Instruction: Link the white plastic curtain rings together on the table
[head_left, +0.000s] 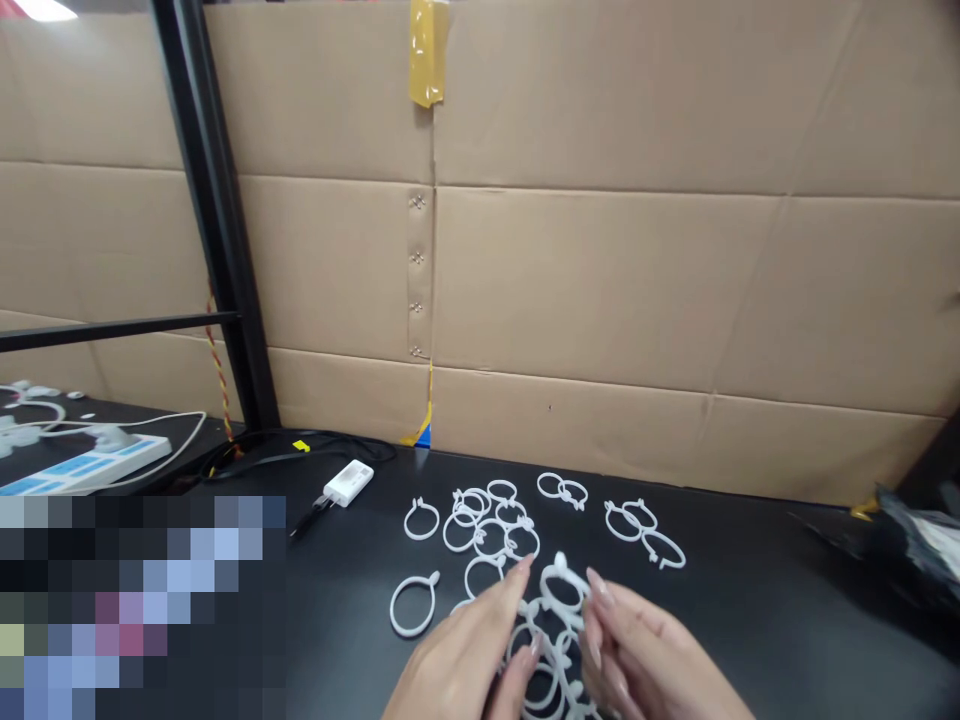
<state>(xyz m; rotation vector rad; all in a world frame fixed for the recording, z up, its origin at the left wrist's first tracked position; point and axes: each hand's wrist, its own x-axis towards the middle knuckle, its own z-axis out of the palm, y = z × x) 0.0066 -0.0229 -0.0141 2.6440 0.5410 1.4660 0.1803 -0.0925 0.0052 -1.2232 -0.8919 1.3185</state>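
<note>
White rings heaped between your hands, on the black table. Your right hand: grip pinching a ring. Your left hand: thumb and forefinger apart beside the heap; cannot tell whether its grip holds any. Clock from hands: loose ring, 9 to 10; ring trio, 1; ring cluster, 11; white block, 10; cardboard, 12, behind all.

White rings, thin, some with a knob or paired prongs at the rim, overlap in a near pile. Relative to it, a pinched ring tilts at 12 o'clock, with a flat pair farther beyond. A cluster lies at 11, a trio at 1, and two single rings rest between 9 and 11.
</note>
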